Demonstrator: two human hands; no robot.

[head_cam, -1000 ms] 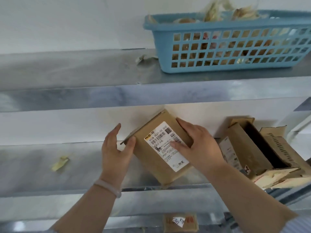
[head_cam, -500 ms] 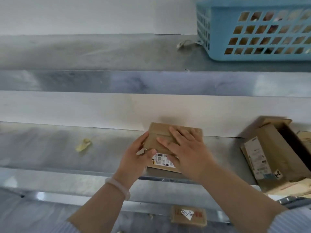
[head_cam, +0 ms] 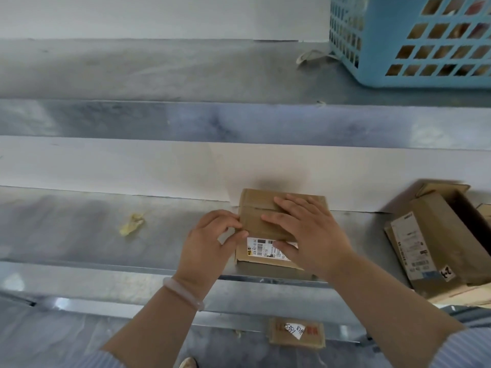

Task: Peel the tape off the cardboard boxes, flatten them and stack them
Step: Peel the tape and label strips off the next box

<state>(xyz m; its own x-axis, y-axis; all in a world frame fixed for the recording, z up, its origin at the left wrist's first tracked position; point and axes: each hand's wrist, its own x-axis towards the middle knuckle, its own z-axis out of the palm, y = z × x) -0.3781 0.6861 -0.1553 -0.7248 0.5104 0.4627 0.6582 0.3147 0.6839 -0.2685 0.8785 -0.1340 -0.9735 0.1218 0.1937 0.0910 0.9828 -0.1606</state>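
A small brown cardboard box point(head_cam: 261, 208) with a white shipping label point(head_cam: 261, 249) stands on the metal shelf point(head_cam: 79, 235), close to its front edge. My right hand point(head_cam: 305, 235) lies flat on the box's top with fingers spread. My left hand point(head_cam: 210, 243) is at the box's left edge, its fingertips pinching there; whether they hold tape or the cardboard edge is hidden. A second, larger cardboard box point(head_cam: 438, 235) lies open and tipped over at the far right of the same shelf.
A crumpled yellowish tape scrap point(head_cam: 131, 224) lies on the shelf to the left. A blue plastic basket point(head_cam: 414, 41) holding scraps sits on the upper shelf at the right. A small flat cardboard piece point(head_cam: 296, 333) lies on the level below.
The box went from tilted, label facing me, to standing on the shelf. My right hand moved onto its top and my left hand's fingers closed on the left edge. The view shifted left and downward.
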